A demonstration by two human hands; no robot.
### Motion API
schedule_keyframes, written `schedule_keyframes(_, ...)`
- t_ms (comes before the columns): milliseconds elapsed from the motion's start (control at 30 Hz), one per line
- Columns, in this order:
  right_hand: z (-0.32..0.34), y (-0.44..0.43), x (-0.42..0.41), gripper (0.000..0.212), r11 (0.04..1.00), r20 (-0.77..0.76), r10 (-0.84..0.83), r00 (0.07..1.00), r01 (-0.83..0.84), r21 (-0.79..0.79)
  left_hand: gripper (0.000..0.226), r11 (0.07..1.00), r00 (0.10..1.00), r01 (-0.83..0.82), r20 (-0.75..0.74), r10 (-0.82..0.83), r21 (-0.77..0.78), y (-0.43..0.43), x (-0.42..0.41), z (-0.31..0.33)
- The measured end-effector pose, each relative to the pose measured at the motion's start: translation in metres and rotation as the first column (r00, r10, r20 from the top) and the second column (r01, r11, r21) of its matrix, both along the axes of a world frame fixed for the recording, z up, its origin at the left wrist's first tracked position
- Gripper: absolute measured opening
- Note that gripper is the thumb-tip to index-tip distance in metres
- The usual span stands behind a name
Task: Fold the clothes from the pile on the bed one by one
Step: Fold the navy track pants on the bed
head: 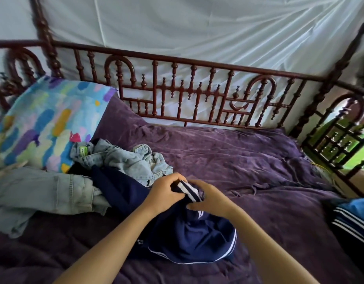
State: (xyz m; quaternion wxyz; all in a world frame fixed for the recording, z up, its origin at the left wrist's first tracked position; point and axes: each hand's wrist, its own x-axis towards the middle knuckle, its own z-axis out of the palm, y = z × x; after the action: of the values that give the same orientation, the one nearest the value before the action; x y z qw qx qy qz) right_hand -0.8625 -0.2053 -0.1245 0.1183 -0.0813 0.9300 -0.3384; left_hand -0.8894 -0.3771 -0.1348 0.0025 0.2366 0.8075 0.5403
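Observation:
A navy garment with white stripes (189, 236) lies crumpled on the purple bed cover (259, 160) in front of me. My left hand (164, 191) and my right hand (207, 198) both grip its bunched striped edge, close together above the cloth. To the left sits the pile: light-blue jeans (123, 158) crumpled at the back, and a pale denim piece (40, 193) spread toward the left edge. Part of the navy cloth runs under the jeans.
A pillow with a bright painted pattern (48, 119) leans at the back left. A dark red turned-wood bed rail (197, 93) runs along the far side, with white netting behind it. A blue and navy striped garment (353, 218) lies at the right edge.

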Motion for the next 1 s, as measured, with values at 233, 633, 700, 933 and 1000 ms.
schedule_keyframes(233, 0.020, -0.005, -0.008, 0.016, 0.913, -0.199, -0.287, 0.937, 0.205, -0.354, 0.074, 0.980, 0.988, -0.151, 0.023, 0.155, -0.126, -0.012, 0.014, -0.024)
schedule_keyframes(633, 0.104, 0.026, -0.032, 0.036, 0.709, -0.238, -0.532, 0.813, 0.274, -0.650, 0.055, 0.971, 0.857, 0.051, 0.510, 0.078, -0.234, -0.029, 0.026, -0.106)
schedule_keyframes(700, 0.103, 0.033, -0.031, 0.034, 0.706, -0.235, -0.548, 0.803, 0.294, -0.644, 0.026, 0.982, 0.869, -0.010, 0.485, 0.102, -0.189, -0.031, 0.027, -0.108)
schedule_keyframes(933, 0.111, 0.081, -0.028, 0.016, 0.513, -0.081, -0.726, 0.683, 0.460, -0.725, 0.011, 0.929, 0.893, -0.364, 0.260, 0.368, -0.065, -0.064, -0.013, -0.052)
schedule_keyframes(1000, 0.123, 0.087, -0.029, 0.010, 0.440, -0.048, -0.767, 0.640, 0.470, -0.765, 0.023, 0.891, 0.886, -0.449, 0.097, 0.454, -0.062, -0.072, -0.039, -0.007)
